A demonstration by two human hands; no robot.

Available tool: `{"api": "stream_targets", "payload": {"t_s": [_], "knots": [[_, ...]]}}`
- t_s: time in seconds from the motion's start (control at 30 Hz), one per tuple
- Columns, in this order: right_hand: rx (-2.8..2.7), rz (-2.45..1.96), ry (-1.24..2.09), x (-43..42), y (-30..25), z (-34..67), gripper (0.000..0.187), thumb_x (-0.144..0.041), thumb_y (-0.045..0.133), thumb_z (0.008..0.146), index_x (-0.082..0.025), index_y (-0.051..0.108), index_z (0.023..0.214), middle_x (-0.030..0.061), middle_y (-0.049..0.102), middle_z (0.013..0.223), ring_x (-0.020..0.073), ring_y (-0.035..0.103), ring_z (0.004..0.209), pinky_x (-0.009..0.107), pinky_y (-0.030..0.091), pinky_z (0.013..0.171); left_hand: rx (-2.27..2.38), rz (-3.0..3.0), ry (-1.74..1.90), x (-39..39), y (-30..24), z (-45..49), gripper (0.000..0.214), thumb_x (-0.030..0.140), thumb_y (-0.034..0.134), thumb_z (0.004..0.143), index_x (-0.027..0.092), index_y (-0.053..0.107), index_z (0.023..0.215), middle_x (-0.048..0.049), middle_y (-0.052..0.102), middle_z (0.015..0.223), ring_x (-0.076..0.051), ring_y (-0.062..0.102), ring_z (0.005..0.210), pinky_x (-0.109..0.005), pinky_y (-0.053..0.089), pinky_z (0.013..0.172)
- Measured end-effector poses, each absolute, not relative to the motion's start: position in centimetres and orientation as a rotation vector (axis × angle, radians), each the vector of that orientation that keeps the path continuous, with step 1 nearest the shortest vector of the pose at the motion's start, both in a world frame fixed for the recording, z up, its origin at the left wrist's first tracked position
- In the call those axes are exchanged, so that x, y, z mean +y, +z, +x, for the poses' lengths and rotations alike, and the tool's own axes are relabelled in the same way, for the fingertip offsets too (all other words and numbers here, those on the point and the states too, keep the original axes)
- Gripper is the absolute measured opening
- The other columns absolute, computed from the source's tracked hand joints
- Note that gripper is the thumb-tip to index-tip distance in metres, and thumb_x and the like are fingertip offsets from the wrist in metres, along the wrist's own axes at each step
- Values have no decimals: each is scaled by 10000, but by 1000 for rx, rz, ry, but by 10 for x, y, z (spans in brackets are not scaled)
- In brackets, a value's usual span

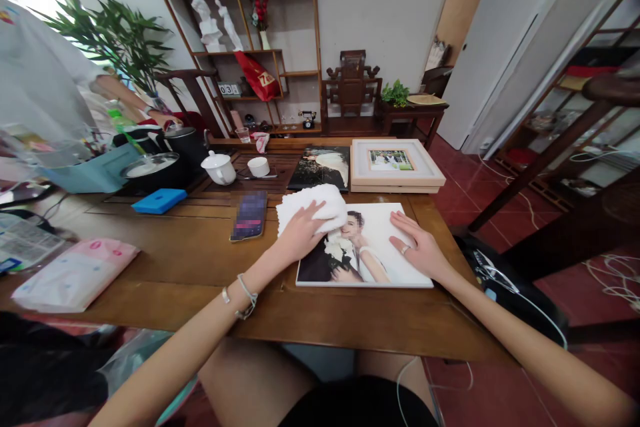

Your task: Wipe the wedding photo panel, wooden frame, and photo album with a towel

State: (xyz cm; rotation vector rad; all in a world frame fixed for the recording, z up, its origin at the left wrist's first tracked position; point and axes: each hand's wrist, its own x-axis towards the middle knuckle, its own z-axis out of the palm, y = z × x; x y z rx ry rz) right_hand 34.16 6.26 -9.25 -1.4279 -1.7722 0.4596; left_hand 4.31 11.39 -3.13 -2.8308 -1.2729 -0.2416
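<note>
A large photo print [380,253] of a couple lies flat on the wooden table [200,260] in front of me. My left hand [300,235] presses a white cloth [315,207] onto the print's upper left corner, fingers curled over the cloth. My right hand [419,248] lies flat and spread on the print's right side, a ring on one finger. A bracelet sits on my left wrist.
A phone [249,215] lies left of the cloth. Behind the print are a dark photo [321,169] and stacked white frames [395,165]. A tea tray holds cups [219,168], pots and a blue box [159,200]. A tissue pack [75,275] lies far left. Another person [45,73] stands at the left.
</note>
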Motion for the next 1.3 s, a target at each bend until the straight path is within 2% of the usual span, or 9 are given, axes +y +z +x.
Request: {"api": "stream_targets", "payload": {"t_s": [0.13,0.23,0.37,0.5,0.77,0.87,1.0,1.13,1.3], "knots": [[-1769,-1424,459,62,-93,341,474,-327,594,858,-169,614,1304,138,528,1442,292,409,1408,548,304,1178,-1216,-2871,-219,103,-36,37,430,94,546,887,207,614,1296,-120,345,1557,-327,258,1455,-523,302,1147],[-1786,-1427,430,62,-94,340,465,-326,582,866,-171,616,1303,135,540,1433,286,412,1407,540,316,1175,-1102,-2930,-213,59,-41,43,274,102,590,846,191,733,1062,-116,331,1564,-359,230,1458,-558,270,1156],[-1801,-1431,405,63,-96,340,457,-330,569,873,-177,618,1300,131,543,1432,279,426,1398,535,334,1167,-757,-3014,-292,-1,-43,56,111,193,635,844,170,739,810,-120,300,1577,-401,192,1459,-578,258,1155],[-1810,-1433,385,62,-95,340,446,-331,566,873,-193,622,1293,123,552,1425,279,437,1390,543,340,1160,-713,-2999,-260,2,-41,63,130,248,636,858,185,736,913,-127,322,1566,-384,246,1448,-552,298,1141],[-1828,-1437,401,61,-90,339,465,-350,555,875,-156,616,1294,151,544,1427,287,428,1396,539,330,1166,-1066,-2879,-125,113,-30,82,404,239,566,927,257,582,1331,-118,354,1553,-344,305,1433,-543,324,1113],[-1798,-1428,413,62,-92,340,443,-343,559,876,-186,623,1285,133,547,1429,282,438,1389,539,328,1167,-1029,-2890,-104,102,-29,89,341,234,570,918,234,645,1251,-106,367,1548,-355,303,1431,-552,325,1112],[-1742,-1370,452,63,-96,343,414,-271,540,856,-241,645,1255,85,576,1408,268,458,1375,530,321,1172,-762,-2941,-120,40,-35,95,203,268,583,895,176,745,976,-113,360,1550,-408,287,1425,-560,310,1123],[-1748,-1311,506,64,-97,347,477,-190,528,795,-253,648,1253,66,576,1410,264,462,1372,516,323,1173,-599,-2938,-244,1,-38,101,238,301,527,930,194,736,972,-125,370,1537,-411,315,1412,-566,336,1100],[-1739,-1335,479,66,-97,347,449,-229,511,834,-236,647,1262,88,581,1403,281,467,1368,535,334,1159,-786,-2876,-126,54,-37,118,240,289,560,917,189,721,1064,-134,380,1533,-402,344,1399,-566,354,1085]]}}
